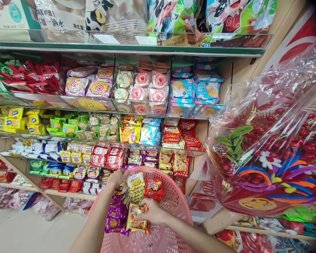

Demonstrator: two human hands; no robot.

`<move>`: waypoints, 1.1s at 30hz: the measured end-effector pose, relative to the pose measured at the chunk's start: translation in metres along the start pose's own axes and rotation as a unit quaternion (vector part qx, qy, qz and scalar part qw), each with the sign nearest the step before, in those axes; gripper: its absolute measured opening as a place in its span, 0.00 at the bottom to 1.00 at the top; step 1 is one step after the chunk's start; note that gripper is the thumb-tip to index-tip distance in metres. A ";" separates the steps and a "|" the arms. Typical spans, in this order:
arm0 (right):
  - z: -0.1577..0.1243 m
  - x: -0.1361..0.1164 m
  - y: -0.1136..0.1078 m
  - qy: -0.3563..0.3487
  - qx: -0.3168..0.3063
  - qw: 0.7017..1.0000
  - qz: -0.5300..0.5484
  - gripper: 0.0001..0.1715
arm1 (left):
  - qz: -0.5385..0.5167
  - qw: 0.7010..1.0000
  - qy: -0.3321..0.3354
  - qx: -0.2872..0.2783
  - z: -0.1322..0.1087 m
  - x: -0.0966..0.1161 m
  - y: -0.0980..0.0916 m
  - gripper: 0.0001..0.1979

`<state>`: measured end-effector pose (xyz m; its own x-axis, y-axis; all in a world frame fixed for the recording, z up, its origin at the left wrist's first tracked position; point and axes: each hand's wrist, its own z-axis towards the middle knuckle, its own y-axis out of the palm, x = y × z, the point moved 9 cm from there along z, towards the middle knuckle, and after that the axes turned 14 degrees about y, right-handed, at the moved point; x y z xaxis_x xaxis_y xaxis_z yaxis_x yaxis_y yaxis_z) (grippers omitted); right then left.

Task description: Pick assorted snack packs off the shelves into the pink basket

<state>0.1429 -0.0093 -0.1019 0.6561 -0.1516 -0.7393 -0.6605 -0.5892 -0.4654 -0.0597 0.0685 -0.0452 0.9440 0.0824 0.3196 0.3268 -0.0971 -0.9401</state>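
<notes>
Your right hand (154, 212) grips a gold pack (135, 218) by its right side, inside the pink basket (177, 211). Your left hand (118, 178) rests at the far rim, ahead and to the left; whether its fingers close on the rim cannot be told. Purple packs (116, 218) lie left of the right hand, yellow packs (136, 186) just beyond it, and a red pack (154, 187) ahead of it. The glossy wrapper suggests a light, slippery load with brittle contents: hold the gold pack by its sealed edges, between thumb and fingers, as pressure on its face would probably crack what is inside.
</notes>
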 end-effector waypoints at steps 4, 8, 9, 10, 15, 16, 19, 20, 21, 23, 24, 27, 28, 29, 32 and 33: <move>-0.004 -0.013 -0.002 -0.048 0.062 0.995 -0.061 0.26 | 0.002 1.000 -0.001 0.000 0.001 -0.002 0.001 0.35; -0.015 -0.025 -0.004 -0.075 0.121 0.966 -0.214 0.23 | 0.004 1.000 0.004 0.001 0.002 -0.002 0.002 0.34; -0.019 -0.029 -0.004 -0.080 0.133 0.956 -0.249 0.22 | 0.006 1.000 0.004 0.002 0.002 -0.002 0.002 0.35; -0.023 -0.032 -0.004 -0.086 0.143 0.946 -0.279 0.23 | 0.009 1.000 0.005 0.002 0.002 -0.002 0.002 0.34; -0.036 -0.047 0.010 -0.134 0.152 0.906 -0.372 0.34 | 0.017 1.000 0.004 0.003 0.003 -0.003 0.003 0.34; -0.037 -0.050 0.015 -0.157 0.151 0.900 -0.377 0.36 | 0.016 1.000 0.003 0.003 0.004 -0.003 0.003 0.34; -0.041 -0.056 0.029 -0.244 0.165 0.882 -0.369 0.45 | 0.012 1.000 0.004 0.007 0.005 -0.005 0.005 0.35; -0.041 -0.055 0.034 -0.265 0.170 0.876 -0.366 0.48 | 0.011 1.000 0.004 0.008 0.006 -0.006 0.005 0.35; -0.039 -0.053 0.039 -0.276 0.171 0.872 -0.367 0.50 | 0.012 1.000 0.005 0.009 0.006 -0.006 0.006 0.36; -0.032 -0.046 0.048 -0.269 0.166 0.869 -0.381 0.57 | 0.018 1.000 0.007 0.011 0.006 -0.007 0.006 0.36; -0.027 -0.042 0.051 -0.256 0.161 0.868 -0.392 0.60 | 0.021 1.000 0.007 0.011 0.006 -0.007 0.006 0.36; -0.019 -0.033 0.057 -0.216 0.156 0.869 -0.416 0.68 | 0.028 1.000 0.005 0.008 0.006 -0.007 0.006 0.34; -0.017 -0.032 0.057 -0.205 0.156 0.870 -0.420 0.70 | 0.027 1.000 0.003 0.007 0.005 -0.006 0.005 0.34; -0.017 -0.031 0.057 -0.195 0.156 0.872 -0.422 0.71 | 0.026 1.000 0.002 0.006 0.005 -0.006 0.005 0.33; -0.018 -0.033 0.054 -0.180 0.147 0.877 -0.422 0.73 | 0.023 1.000 0.003 0.004 0.003 -0.003 0.003 0.33; -0.019 -0.034 0.052 -0.179 0.145 0.879 -0.419 0.73 | 0.023 1.000 0.003 0.003 0.003 -0.002 0.002 0.33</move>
<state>0.0934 -0.0499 -0.0920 0.8340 0.5280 -0.1600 -0.0996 -0.1411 -0.9850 -0.0610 0.0707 -0.0483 0.9583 0.0717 0.2765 0.2825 -0.0941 -0.9547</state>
